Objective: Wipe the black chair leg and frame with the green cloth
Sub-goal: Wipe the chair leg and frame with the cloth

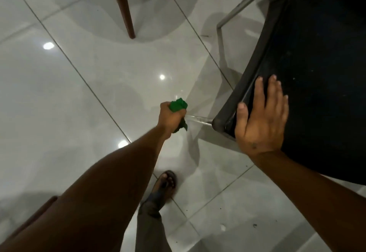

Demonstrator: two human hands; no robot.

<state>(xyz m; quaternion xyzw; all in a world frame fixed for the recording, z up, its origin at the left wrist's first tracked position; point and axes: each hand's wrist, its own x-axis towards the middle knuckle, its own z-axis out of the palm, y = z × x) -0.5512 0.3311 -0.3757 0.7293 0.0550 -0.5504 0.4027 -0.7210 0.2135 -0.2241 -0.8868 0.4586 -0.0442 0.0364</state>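
Observation:
A black chair [309, 57] fills the right of the view, seen from above. My right hand [261, 117] lies flat on the near left corner of its seat, fingers spread, thumb over the edge. My left hand [171, 119] is closed on a bunched green cloth [178, 106], low down by the floor. The cloth is wrapped around the near metal chair leg [198, 119], which slants out from under the seat corner. A second silver leg [237, 8] runs from the seat's far corner down to the floor.
Glossy white floor tiles [79, 93] reflect ceiling lights. A brown wooden furniture leg [124, 8] stands at the top centre. My sandalled foot [164, 186] is below the cloth. A brown wooden edge [33, 216] shows at the lower left.

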